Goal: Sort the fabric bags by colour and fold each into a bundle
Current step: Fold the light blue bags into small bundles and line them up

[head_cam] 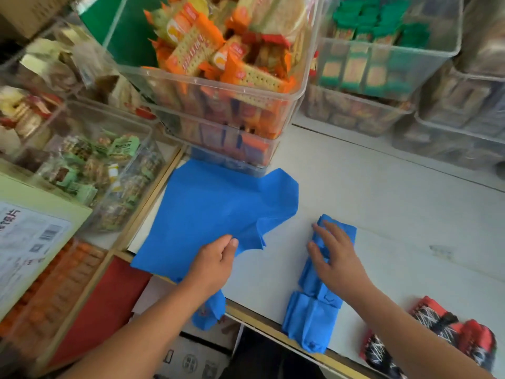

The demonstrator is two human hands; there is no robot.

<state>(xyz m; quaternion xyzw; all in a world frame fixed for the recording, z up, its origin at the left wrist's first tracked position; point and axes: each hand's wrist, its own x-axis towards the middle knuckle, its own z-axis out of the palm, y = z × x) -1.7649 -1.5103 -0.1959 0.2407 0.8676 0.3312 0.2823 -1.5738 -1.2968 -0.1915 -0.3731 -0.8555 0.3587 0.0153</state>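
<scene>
A blue fabric bag lies spread flat on the left of the white counter, part of it hanging over the front edge. My left hand pinches its near edge between thumb and fingers. To the right lies a narrow folded blue bundle, running from the counter's front edge toward the back. My right hand rests flat on its far half with fingers spread. A red and black patterned bundle sits at the counter's front right corner.
Clear plastic bins of snack packets crowd the back: an orange-packet stack right behind the spread bag, green packets at back right, more bins on the left. A labelled cardboard box stands at left, and red fabric lies below the counter.
</scene>
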